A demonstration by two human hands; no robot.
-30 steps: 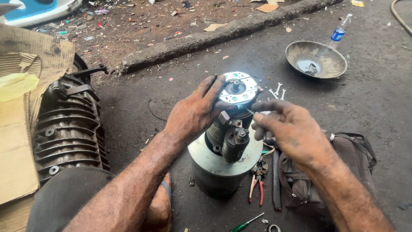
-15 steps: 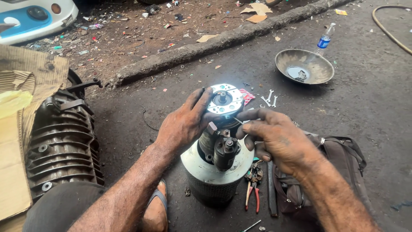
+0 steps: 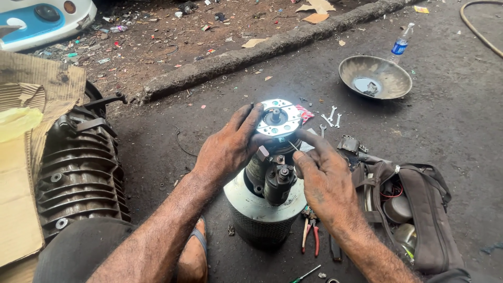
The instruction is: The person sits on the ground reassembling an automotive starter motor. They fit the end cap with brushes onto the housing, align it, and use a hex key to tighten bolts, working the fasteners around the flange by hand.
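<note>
Starter motor, the dark, greasy unit in the middle of the head view, stands upright on a white drum-shaped filter can that rests on the asphalt between the person's knees. Its bright round end plate faces up, with a short shaft stub at the centre and a smaller black solenoid cylinder along its near side. The left hand is wrapped around the upper body from the left, fingers curled against the rim of the plate and gripping it. The right hand comes in from the right with fingertips pinched together at the plate's edge, apparently on a thin wire or pin, though that part is too small to tell for sure. Judging by its cast metal build, the motor should be heavy for its size and quite stiff, and the oily film on it and on both hands would make it slippery; the thick cylindrical body looks the safest place to grip, while the thin plate and small terminals seem more delicate. Perched on the can, it could tip if let go. Near the right wrist lie red-handled pliers and an open tool bag; a finned engine block sits to the left, and a metal bowl and small spanners lie beyond.
</note>
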